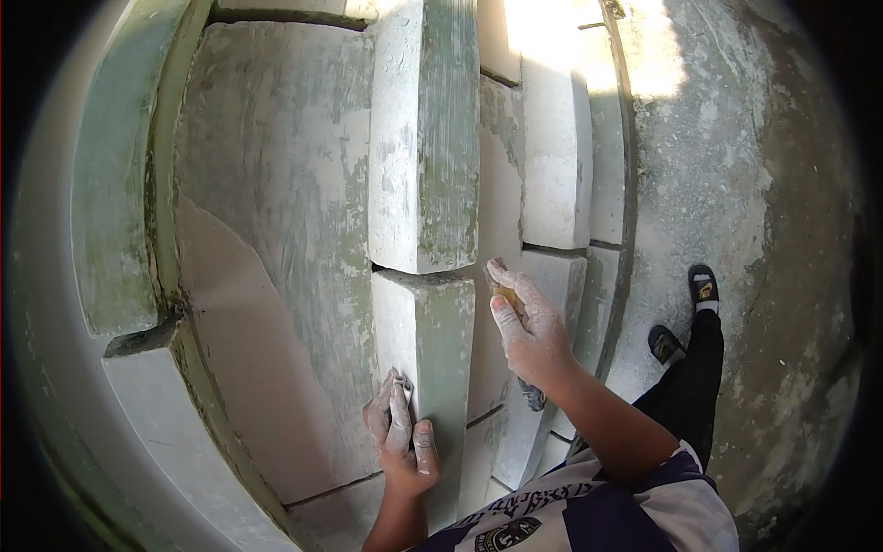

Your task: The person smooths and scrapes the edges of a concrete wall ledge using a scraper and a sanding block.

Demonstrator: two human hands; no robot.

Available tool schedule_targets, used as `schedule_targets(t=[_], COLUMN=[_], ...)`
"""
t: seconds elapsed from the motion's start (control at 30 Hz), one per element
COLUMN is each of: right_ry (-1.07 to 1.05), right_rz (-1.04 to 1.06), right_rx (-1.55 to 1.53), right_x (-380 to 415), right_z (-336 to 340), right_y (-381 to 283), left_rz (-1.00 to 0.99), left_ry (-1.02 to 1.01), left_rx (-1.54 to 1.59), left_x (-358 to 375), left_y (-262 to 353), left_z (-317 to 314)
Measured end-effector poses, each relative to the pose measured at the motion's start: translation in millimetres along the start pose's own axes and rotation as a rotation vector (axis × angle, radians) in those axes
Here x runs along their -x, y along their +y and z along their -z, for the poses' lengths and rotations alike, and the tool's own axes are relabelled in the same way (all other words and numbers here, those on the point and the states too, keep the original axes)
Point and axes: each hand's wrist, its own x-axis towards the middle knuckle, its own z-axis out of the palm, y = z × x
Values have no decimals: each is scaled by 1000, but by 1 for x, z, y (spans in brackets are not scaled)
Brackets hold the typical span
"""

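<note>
Left grip (402, 434) pinching a pale scrap (403, 380) against a block (446, 340), right grip (532, 333) closed round a tool (506, 294), both dusted white

At the right of the view we see a grey floor (694, 175), mottled and flecked with white, its upper part crossed by a bright patch of sunlight (655, 55). At far left we note a green-tinged block (120, 198) above a paler block (189, 423).
</note>
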Motion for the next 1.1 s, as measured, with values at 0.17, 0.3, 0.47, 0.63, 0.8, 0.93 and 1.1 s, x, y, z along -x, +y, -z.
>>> schedule_targets(t=[0.17,0.3,0.47,0.63,0.8,0.93,1.1], right_ry=[-9,-49,78,-67,-27,-30,-52], right_rz=[-76,-127,195,-274,-78,-124,-146], right_rx=[26,-42,172,179,397,337,278], right_x=[-3,-23,-86,-161,-131,-145,-138], right_z=[13,12,10,40,38,40,39], right_y=[-36,-59,-56,-132,-97,-111,-104], left_rz=[1,45,5,-7,-40,-13,-10], left_ry=[-6,-11,14,18,25,2,-3], left_rx=[5,9,22,29,13,1,5], left_x=[2,0,-4,-3,-2,-2,0], left_y=[-3,2,1,-1,-3,-1,-3], left_z=[0,1,-2,-1,-2,-1,-1])
